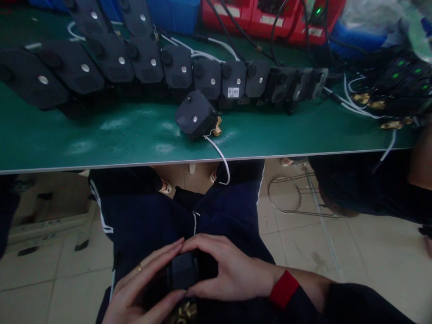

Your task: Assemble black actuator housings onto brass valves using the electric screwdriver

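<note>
Low in the head view, over my lap, my left hand (143,283) and my right hand (232,270) close around a black boxy unit (183,270) from both sides. My fingertips meet at its upper edge and my thumbs at its lower edge. A brass fitting (185,311) shows just below the thumbs, and much of the unit is hidden in shadow and behind my fingers. On the bench ahead lies a similar black unit (194,114) with a brass fitting (218,127) and a white cable (219,155) hanging over the edge.
Several black units (145,60) stand in a row across the green bench (135,139). Red bins (229,18) and a blue bin (173,15) are behind them. At right are units with green lights (400,76) and another person's arm (420,162); a wire-framed stool (285,211) stands below.
</note>
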Tool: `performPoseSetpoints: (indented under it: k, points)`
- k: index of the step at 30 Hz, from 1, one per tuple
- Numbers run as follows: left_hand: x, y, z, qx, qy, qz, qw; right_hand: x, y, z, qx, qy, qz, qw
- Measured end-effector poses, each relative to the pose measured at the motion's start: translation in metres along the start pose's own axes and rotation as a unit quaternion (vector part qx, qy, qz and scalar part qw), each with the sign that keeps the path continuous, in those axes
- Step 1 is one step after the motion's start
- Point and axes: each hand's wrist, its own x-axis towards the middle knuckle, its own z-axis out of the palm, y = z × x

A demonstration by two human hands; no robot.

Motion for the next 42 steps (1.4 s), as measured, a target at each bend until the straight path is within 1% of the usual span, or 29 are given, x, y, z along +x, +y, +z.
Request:
performPoseSetpoints:
  k: [3, 6, 9, 12, 14, 17, 19, 22, 24, 27, 29, 30, 32, 35, 38, 40, 42]
  points:
    - [-0.001, 0.001, -0.001, 0.015, 0.006, 0.03, 0.999, -0.004, 0.001, 0.0, -0.027, 0.007, -0.035, 0.999]
    - [-0.001, 0.001, 0.001, -0.005, 0.002, 0.017, 1.0, -0.004, 0.003, 0.003, -0.059, 0.006, -0.055, 0.997]
    - [-0.003, -0.002, 0.003, -0.016, 0.002, 0.001, 1.0, -0.004, 0.005, 0.008, -0.065, 0.017, -0.058, 0.996]
    - [-0.007, -0.008, 0.002, -0.033, -0.003, -0.018, 0.999, -0.003, 0.006, 0.012, -0.055, 0.031, -0.051, 0.997]
    - [-0.009, -0.012, 0.0, -0.055, -0.001, -0.032, 0.998, -0.002, 0.006, 0.013, -0.043, 0.027, -0.044, 0.998]
    - [-0.011, -0.017, -0.003, -0.111, 0.02, -0.074, 0.991, 0.0, 0.007, 0.011, -0.024, 0.01, -0.035, 0.999]
    - [-0.011, -0.019, -0.004, -0.153, 0.021, -0.107, 0.982, 0.001, 0.007, 0.009, -0.025, 0.006, -0.04, 0.999]
    - [-0.011, -0.021, -0.006, -0.189, 0.006, -0.143, 0.972, 0.004, 0.004, 0.006, -0.081, -0.005, -0.061, 0.995]
    - [-0.011, -0.024, -0.009, -0.177, -0.002, -0.15, 0.973, 0.008, -0.002, 0.004, -0.141, -0.021, -0.065, 0.988]
    - [-0.011, -0.027, -0.018, -0.089, -0.016, -0.122, 0.988, 0.015, -0.013, 0.003, -0.226, -0.055, -0.071, 0.97]
    - [-0.009, -0.028, -0.024, -0.031, -0.019, -0.095, 0.995, 0.02, -0.018, 0.002, -0.261, -0.072, -0.094, 0.958]
    - [-0.008, -0.028, -0.027, -0.026, -0.015, -0.084, 0.996, 0.023, -0.02, 0.002, -0.267, -0.072, -0.112, 0.955]
    - [-0.007, -0.027, -0.031, -0.059, -0.009, -0.079, 0.995, 0.027, -0.02, 0.002, -0.25, -0.053, -0.148, 0.955]
    - [-0.009, -0.026, -0.033, -0.113, -0.008, -0.082, 0.99, 0.029, -0.017, 0.0, -0.18, -0.025, -0.186, 0.966]
    - [-0.009, -0.021, -0.03, -0.12, 0.017, -0.075, 0.99, 0.026, -0.013, 0.0, -0.13, -0.015, -0.178, 0.975]
    - [-0.006, -0.018, -0.027, -0.11, 0.034, -0.076, 0.99, 0.024, -0.01, 0.001, -0.123, -0.004, -0.174, 0.977]
    - [-0.002, -0.017, -0.025, -0.102, 0.056, -0.071, 0.991, 0.024, -0.007, 0.003, -0.131, 0.009, -0.19, 0.973]
